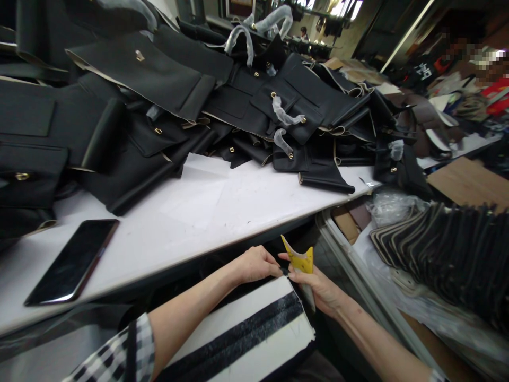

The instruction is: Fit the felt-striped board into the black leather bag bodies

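My right hand [324, 289] is closed around a yellow tool [303, 261] with a forked, curved upper end. A greyish part reaches down below the fingers; its exact kind is unclear. Close by, the fingertips of my left hand [257, 264] are pinched together at the top corner of a white panel with black stripes [246, 323]. Whatever lies between those fingertips is too small to make out. The panel lies tilted below my forearms, its lower part running out of the picture.
Black bag pieces [159, 79] with gold clasps and wrapped handles are heaped on the white table [222, 207]. A phone [73, 262] lies near its front edge. At right, a metal-rimmed bin [358, 276] sits beside stacked dark pieces [445, 254] and cardboard [473, 183].
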`<state>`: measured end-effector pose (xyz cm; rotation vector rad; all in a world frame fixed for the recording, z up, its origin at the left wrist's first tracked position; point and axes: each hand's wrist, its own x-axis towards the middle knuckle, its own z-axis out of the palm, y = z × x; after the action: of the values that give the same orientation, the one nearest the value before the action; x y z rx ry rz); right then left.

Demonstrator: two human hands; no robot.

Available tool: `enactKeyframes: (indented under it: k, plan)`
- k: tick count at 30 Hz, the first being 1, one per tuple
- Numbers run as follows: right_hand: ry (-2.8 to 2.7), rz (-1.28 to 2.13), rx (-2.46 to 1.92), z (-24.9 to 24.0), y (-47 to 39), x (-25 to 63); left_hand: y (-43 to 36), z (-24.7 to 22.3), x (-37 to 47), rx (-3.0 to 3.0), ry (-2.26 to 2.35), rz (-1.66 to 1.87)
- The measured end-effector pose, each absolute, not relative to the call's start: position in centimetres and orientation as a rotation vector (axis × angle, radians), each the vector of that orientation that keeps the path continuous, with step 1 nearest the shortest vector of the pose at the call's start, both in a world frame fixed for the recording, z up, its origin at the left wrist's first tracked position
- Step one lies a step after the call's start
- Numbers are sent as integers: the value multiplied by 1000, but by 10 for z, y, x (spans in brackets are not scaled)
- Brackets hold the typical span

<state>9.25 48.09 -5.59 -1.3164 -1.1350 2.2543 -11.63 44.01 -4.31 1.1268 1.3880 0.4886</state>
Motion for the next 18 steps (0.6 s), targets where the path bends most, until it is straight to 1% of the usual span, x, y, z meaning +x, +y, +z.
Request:
enactKeyframes:
  k: [5, 13, 18]
  plan:
    - [-1062, 2322, -1272, -59, 482, 93, 444, -39, -120, 1130, 1355, 479]
    - [-1203, 2222, -1388, -54, 483, 83, 447, -39, -113, 1139, 1420, 446]
    - [-1234, 2212, -1385, -56, 481, 84, 444, -38, -109, 1209, 1367, 473]
